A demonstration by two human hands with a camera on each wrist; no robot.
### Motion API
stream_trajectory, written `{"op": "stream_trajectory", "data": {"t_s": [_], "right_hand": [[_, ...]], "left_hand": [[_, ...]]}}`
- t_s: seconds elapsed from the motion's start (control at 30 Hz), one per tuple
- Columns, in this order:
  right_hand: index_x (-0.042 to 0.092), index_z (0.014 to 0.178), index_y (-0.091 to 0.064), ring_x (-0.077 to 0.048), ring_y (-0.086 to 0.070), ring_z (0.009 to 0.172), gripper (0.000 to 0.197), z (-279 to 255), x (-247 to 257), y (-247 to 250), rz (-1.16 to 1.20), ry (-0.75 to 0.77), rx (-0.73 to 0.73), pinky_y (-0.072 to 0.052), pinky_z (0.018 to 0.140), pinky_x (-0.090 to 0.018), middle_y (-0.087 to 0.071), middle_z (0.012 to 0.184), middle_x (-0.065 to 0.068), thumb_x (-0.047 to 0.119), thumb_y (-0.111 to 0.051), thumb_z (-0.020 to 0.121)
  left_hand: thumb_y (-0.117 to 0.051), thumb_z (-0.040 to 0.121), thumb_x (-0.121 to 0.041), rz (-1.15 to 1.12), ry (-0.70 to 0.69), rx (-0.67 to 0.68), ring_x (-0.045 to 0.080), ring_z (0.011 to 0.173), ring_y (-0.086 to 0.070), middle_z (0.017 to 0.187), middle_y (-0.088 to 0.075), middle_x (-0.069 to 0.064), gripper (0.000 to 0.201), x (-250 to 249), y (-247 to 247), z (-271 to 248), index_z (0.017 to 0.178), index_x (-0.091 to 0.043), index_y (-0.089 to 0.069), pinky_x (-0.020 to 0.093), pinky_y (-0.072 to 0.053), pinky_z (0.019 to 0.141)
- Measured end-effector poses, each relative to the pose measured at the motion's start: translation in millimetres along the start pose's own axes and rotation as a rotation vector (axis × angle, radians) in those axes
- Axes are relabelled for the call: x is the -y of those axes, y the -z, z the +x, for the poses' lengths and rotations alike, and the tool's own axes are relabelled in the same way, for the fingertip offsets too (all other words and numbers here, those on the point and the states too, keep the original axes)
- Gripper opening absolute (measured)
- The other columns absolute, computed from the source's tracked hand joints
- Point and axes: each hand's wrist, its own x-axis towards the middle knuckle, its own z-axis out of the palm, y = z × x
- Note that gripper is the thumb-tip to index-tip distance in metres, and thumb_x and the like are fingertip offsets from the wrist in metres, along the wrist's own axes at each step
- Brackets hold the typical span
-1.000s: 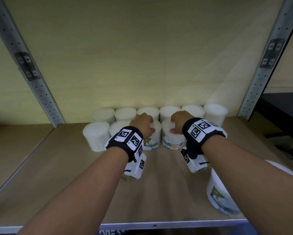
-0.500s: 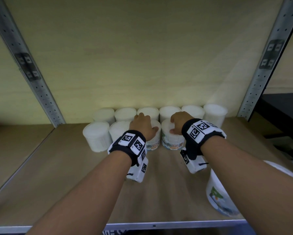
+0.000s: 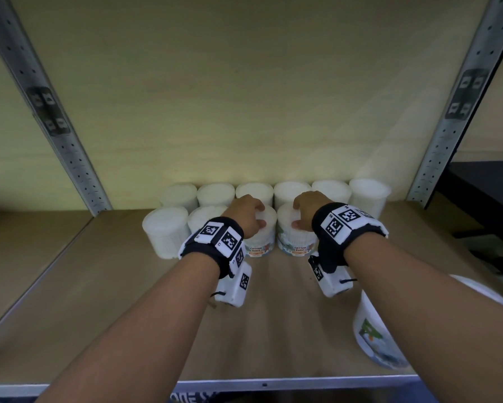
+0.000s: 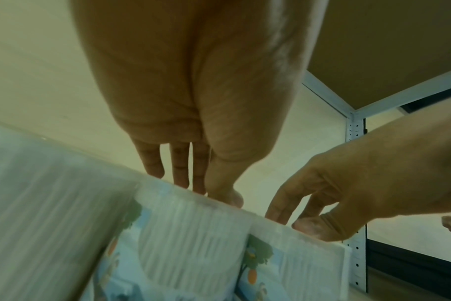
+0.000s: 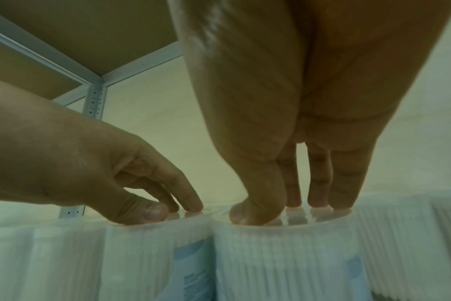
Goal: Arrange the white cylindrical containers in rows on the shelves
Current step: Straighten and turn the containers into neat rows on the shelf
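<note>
Your left hand point(image 3: 245, 214) and right hand point(image 3: 305, 212) — fingertips flat on two upright front-row containers point(image 3: 295, 238) — back row directly behind.

head: above, facing shelf point(image 3: 273, 330) | wrists: close, upward; share hands

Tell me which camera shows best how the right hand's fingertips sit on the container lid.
The right wrist view: the right hand's fingertips press flat on the container lid. The head view shows only the hand's back; the left wrist view shows it side-on, blurred.
</note>
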Motion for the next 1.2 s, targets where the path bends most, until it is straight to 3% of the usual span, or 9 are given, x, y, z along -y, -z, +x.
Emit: {"op": "stream_trajectory", "data": {"t_s": [0.57,0.97,1.2], "right_hand": [[0.004,0.135,-0.048,-0.026,-0.052,0.126,0.055,-27,10,0,-0.015,-0.028,0.023,-0.043,0.105,-0.033,-0.052,0.138,-0.012,0.035,-0.060,0.091],[0.007,0.135,-0.048,-0.027,-0.053,0.123,0.054,-108,23,-9,0.002,0.023,0.034,-0.045,0.103,-0.035,-0.053,0.136,-0.011,0.035,-0.059,0.091],[0.011,0.143,-0.040,-0.024,-0.041,0.133,0.055,-160,22,-15,0.101,0.050,0.047,-0.036,0.109,-0.033,-0.040,0.147,-0.008,0.033,-0.055,0.094]], "left_hand": [[-0.063,0.090,-0.022,-0.016,-0.014,0.012,0.024,0.128,-0.046,0.139,-0.046,0.008,0.047,-2,2,-23,0.134,-0.012,-0.051,0.030,-0.038,0.104],[-0.065,0.088,-0.025,0.016,-0.051,0.032,0.022,0.129,-0.044,0.139,-0.046,0.005,0.045,0,0,-102,0.131,-0.015,-0.053,0.033,-0.036,0.109],[-0.062,0.090,-0.028,0.004,-0.074,0.045,0.022,0.130,-0.040,0.137,-0.043,0.003,0.045,-5,-6,-147,0.132,-0.018,-0.051,0.035,-0.034,0.111]]}}
